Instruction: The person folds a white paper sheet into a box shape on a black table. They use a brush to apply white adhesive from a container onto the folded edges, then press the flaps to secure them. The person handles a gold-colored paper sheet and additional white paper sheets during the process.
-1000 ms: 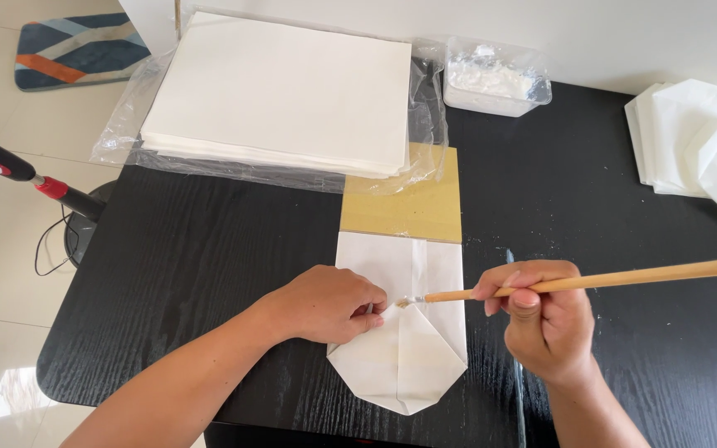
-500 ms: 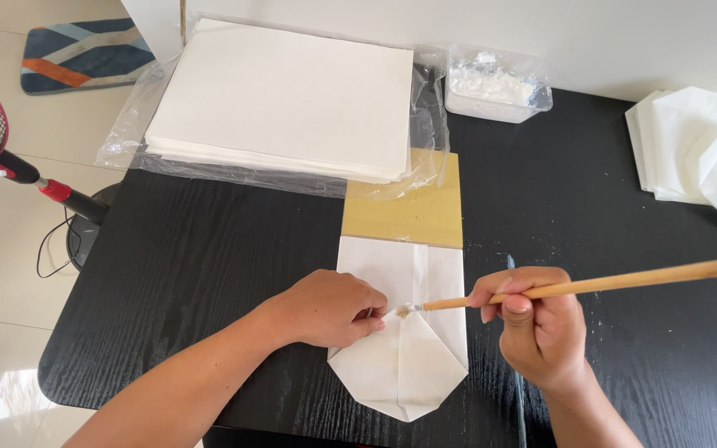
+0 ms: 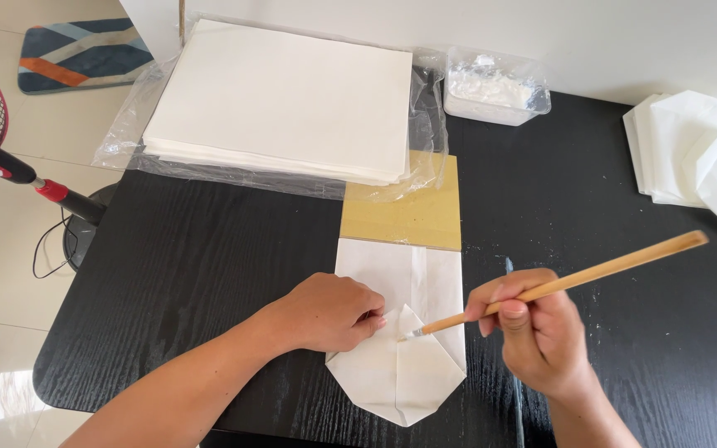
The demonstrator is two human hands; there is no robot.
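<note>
My left hand [image 3: 325, 314] presses flat on the folded paper [image 3: 398, 332] between both hands; my right hand [image 3: 541, 328] grips a brush [image 3: 558, 282], tip seemingly touching the fold edge. Bare table [image 3: 209, 274] lies left.

The folded paper bag [image 3: 397, 365] lies on the table [image 3: 209, 274] between the left hand [image 3: 325, 314] and the right hand [image 3: 541, 328]. Behind the hands lie a board [image 3: 404, 211], then a paper stack [image 3: 284, 99]. Folded bags [image 3: 690, 149] lie far right.
</note>
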